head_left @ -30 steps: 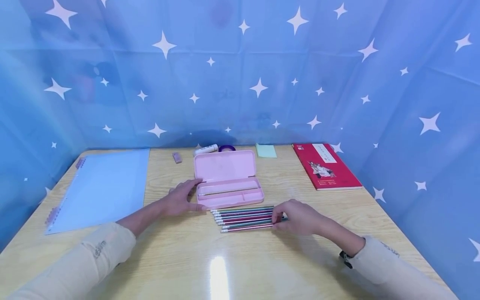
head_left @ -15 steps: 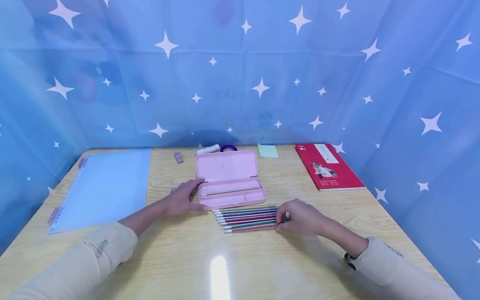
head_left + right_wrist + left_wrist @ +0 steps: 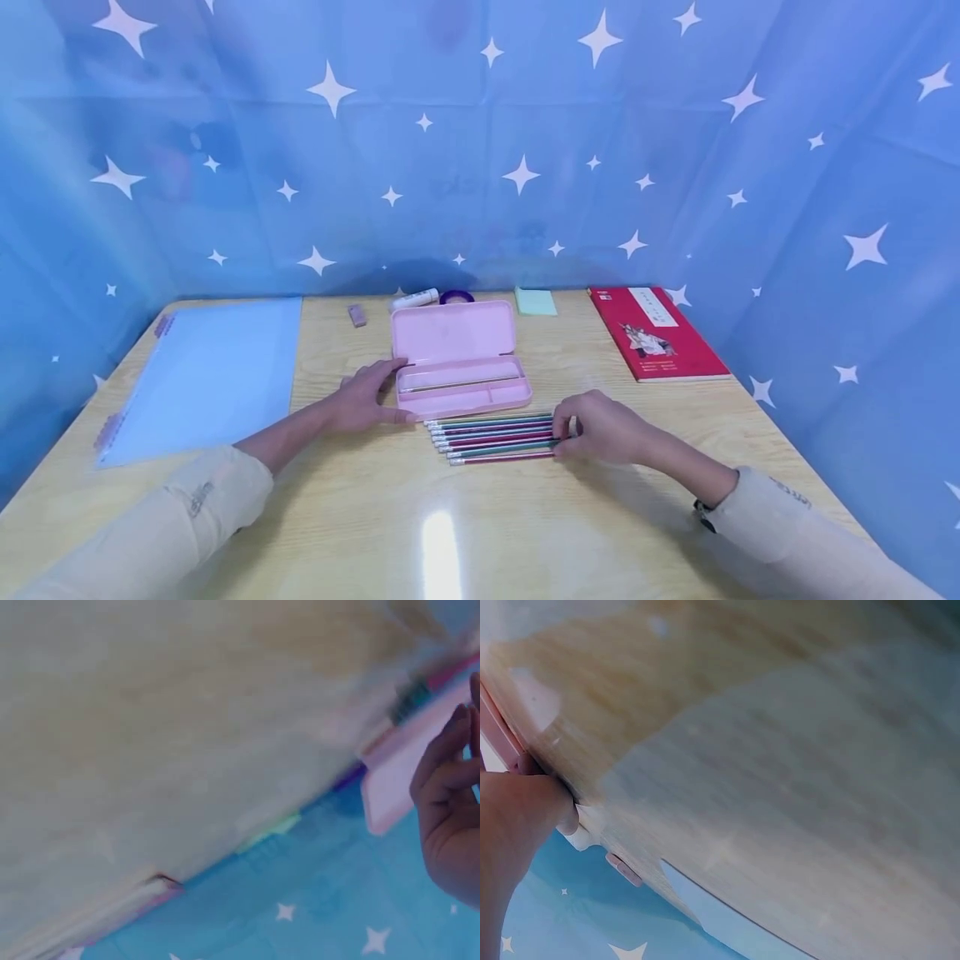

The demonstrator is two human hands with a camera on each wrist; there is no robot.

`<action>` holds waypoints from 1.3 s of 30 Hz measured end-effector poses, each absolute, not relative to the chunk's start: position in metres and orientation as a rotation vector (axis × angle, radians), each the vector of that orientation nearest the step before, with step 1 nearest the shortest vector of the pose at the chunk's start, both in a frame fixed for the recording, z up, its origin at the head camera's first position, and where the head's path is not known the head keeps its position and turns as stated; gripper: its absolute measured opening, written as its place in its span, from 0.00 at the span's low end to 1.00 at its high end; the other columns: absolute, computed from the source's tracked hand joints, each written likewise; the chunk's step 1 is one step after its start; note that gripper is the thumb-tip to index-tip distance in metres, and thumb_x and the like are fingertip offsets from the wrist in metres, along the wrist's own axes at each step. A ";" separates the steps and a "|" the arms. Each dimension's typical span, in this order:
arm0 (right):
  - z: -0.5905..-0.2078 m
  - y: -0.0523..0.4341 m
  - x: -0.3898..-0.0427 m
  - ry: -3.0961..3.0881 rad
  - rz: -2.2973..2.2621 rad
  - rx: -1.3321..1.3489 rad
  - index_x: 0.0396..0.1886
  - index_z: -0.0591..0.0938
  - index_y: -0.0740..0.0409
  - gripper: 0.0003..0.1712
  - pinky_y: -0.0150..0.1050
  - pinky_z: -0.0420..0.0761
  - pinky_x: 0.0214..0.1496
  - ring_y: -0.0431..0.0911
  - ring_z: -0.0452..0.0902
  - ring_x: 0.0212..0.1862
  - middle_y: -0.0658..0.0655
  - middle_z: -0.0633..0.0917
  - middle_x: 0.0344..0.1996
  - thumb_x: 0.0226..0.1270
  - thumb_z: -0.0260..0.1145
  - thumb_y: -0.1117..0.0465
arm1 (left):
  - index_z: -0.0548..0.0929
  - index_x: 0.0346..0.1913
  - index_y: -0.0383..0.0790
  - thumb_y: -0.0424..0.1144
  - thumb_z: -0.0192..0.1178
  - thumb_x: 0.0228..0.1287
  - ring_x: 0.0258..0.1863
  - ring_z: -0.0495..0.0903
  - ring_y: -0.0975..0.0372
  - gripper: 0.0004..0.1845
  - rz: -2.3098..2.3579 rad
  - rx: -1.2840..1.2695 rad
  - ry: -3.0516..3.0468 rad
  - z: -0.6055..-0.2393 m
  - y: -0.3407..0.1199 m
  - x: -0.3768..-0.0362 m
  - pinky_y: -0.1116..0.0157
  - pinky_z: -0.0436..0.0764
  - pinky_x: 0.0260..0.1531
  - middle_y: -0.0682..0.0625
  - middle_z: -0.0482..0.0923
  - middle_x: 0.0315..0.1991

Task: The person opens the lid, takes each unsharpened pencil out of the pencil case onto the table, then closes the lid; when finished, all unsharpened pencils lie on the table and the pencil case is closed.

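Observation:
A pink pencil case [image 3: 453, 329] stands with its lid up; a gold-coloured pencil [image 3: 459, 384] lies in its long compartment. My left hand [image 3: 365, 398] holds the case's left end, thumb at the front corner and fingers toward the hinge; the left wrist view shows that hand at the pink edge. In front of the case lies a row of several striped pencils [image 3: 491, 437], their eraser ends to the left. My right hand [image 3: 603, 429], fingers curled, pinches at their right ends, which it hides. I cannot tell exactly which pencils it grips.
A red book [image 3: 658, 335] lies at the right, and a clear blue-looking sheet or folder [image 3: 206, 375] at the left. Along the back are a small purple eraser [image 3: 357, 316], a white tube [image 3: 414, 299], purple tape [image 3: 456, 297] and green sticky notes [image 3: 536, 302]. A starry curtain encloses the table.
The right hand has stayed at the pencils' right ends with only slight shifts of its fingers. The left hand and the case keep their places; the view shifted a little.

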State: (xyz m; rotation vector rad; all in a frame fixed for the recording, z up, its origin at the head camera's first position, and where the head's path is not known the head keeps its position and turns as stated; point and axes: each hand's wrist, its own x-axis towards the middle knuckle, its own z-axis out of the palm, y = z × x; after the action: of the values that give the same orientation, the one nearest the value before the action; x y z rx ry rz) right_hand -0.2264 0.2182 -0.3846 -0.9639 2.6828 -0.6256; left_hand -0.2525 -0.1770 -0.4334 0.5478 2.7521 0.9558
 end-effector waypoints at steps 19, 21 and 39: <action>-0.381 0.160 -0.293 2.668 -0.782 -1.003 0.35 0.87 0.56 0.03 0.34 0.76 0.29 0.42 0.72 0.25 0.50 0.85 0.33 0.62 0.72 0.63 | 0.54 0.78 0.41 0.65 0.70 0.52 0.73 0.54 0.42 0.57 0.967 0.554 2.742 -0.433 -0.173 -0.248 0.33 0.46 0.66 0.40 0.55 0.76; -0.384 0.157 -0.302 2.668 -0.769 -0.992 0.36 0.87 0.59 0.04 0.34 0.76 0.30 0.42 0.72 0.27 0.51 0.86 0.35 0.62 0.72 0.64 | 0.54 0.78 0.41 0.64 0.70 0.52 0.73 0.54 0.42 0.57 0.965 0.554 2.740 -0.433 -0.172 -0.248 0.32 0.46 0.66 0.40 0.55 0.76; -0.393 0.143 -0.339 2.461 -0.677 -1.128 0.34 0.88 0.63 0.04 0.32 0.80 0.43 0.38 0.81 0.35 0.50 0.87 0.30 0.61 0.72 0.66 | 0.55 0.78 0.42 0.64 0.70 0.52 0.71 0.57 0.44 0.57 0.974 0.532 2.760 -0.437 -0.176 -0.252 0.32 0.49 0.63 0.41 0.58 0.75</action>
State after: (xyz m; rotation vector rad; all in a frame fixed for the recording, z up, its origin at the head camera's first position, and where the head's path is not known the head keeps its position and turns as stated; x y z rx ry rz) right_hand -0.3389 0.1434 -0.3932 -1.1279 2.4613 -0.6768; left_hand -0.2516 -0.1758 -0.4373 0.5315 2.7604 0.9741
